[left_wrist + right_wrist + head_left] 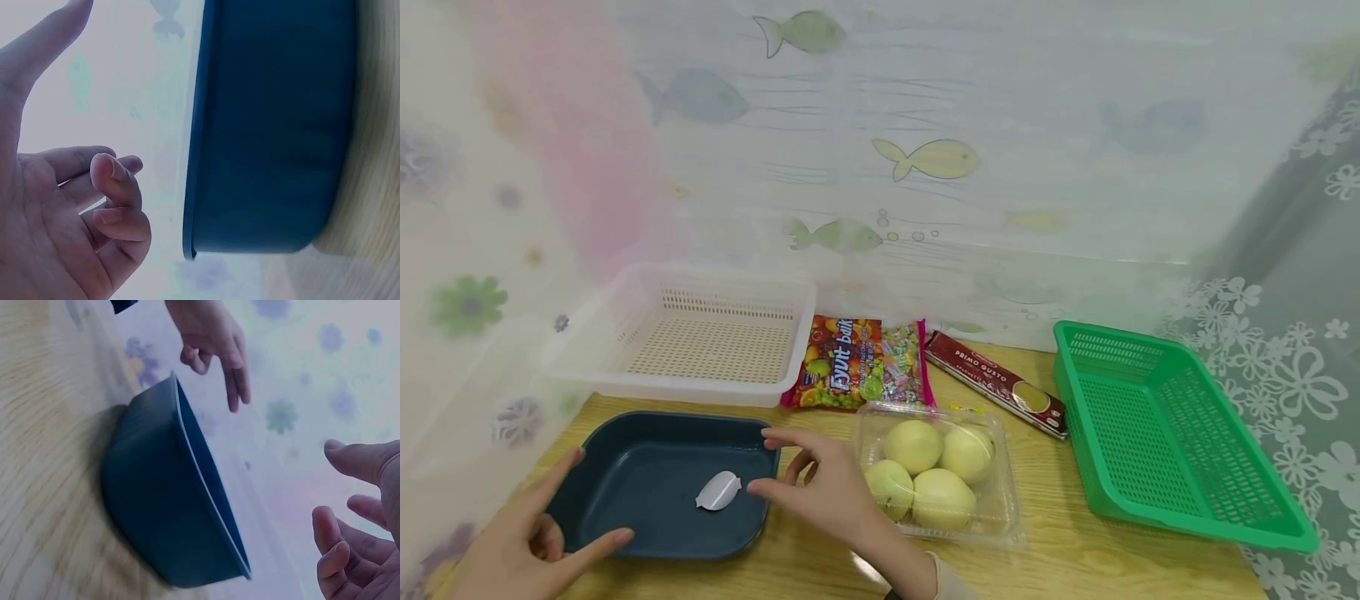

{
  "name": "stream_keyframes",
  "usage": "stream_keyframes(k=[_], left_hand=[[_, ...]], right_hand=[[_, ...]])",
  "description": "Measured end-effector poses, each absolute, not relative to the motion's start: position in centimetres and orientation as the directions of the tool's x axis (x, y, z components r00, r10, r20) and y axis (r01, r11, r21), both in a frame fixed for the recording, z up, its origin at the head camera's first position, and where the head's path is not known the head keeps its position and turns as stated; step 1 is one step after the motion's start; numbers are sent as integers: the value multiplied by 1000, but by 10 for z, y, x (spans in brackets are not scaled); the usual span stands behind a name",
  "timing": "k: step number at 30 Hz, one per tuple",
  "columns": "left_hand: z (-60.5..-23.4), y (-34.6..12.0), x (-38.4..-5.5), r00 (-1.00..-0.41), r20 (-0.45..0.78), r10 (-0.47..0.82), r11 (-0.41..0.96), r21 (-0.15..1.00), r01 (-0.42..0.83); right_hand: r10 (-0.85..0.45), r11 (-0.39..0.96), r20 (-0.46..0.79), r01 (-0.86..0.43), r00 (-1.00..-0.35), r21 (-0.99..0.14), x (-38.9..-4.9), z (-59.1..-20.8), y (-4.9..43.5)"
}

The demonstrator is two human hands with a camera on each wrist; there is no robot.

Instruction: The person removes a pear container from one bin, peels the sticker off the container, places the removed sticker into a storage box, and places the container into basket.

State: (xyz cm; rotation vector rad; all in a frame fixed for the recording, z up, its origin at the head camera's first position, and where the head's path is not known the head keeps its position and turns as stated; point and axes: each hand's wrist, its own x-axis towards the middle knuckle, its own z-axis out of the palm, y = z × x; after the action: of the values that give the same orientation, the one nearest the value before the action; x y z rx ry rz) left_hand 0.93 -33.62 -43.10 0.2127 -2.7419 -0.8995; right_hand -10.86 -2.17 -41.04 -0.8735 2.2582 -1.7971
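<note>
The left hand, cut off at the head view's lower edge, flanks the left end of a dark blue tub; its grip is wide, thumb and index finger spread. The right hand stands at the opposite end, grip likewise wide, its palm cropped in the right wrist view. The tub rests on the table, its near left corner hidden by the left hand. Inside lies a white oval piece, surface detail indistinct.

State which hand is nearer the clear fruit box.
Right: the right hand is by the left edge of the clear fruit box; the left hand is farther, at the left end of the basin.
</note>
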Motion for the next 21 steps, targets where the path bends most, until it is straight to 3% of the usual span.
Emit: stream_keyframes(k=[12, 21], left_hand=[[-420, -315, 6, -972, 134, -191, 799, 597, -74], [-421, -287, -3, -966, 236, -101, 783, 618, 69]], right_hand=[[-446, 199, 283, -402, -849, -894, -106, -411, 15], [-364, 220, 261, -355, -894, -909, -102, -410, 44]])
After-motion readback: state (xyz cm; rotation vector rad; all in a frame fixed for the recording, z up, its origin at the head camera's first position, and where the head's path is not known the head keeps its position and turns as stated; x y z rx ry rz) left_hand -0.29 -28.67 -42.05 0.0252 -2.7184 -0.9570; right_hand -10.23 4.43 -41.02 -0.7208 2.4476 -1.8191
